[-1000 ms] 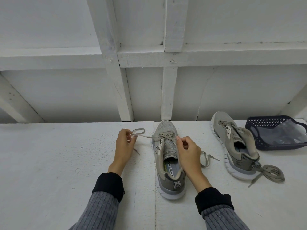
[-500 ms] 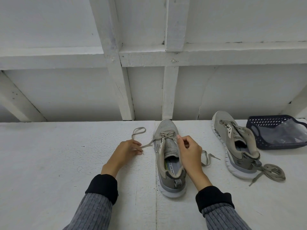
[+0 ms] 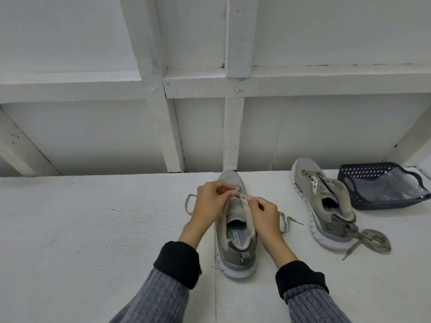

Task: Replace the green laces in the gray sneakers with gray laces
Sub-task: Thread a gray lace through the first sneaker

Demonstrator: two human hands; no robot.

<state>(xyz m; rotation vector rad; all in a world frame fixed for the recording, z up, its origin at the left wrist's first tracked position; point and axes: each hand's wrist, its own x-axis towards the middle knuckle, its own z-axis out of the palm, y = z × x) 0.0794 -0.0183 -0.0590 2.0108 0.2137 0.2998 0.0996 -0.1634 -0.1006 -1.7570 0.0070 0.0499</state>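
Fingers (image 3: 229, 191) pinch flat woven lace (image 3: 189, 203) on mesh sneaker (image 3: 235, 243).

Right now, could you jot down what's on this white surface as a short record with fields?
left hand: pinching the lace near the toe-end eyelets
right hand: pinching the eyelet flap
near sneaker: upright, partly laced
far sneaker: unlaced, tipped sideways
loose lace bundle: beside its heel
basket: dark, far right, holds a clear bag
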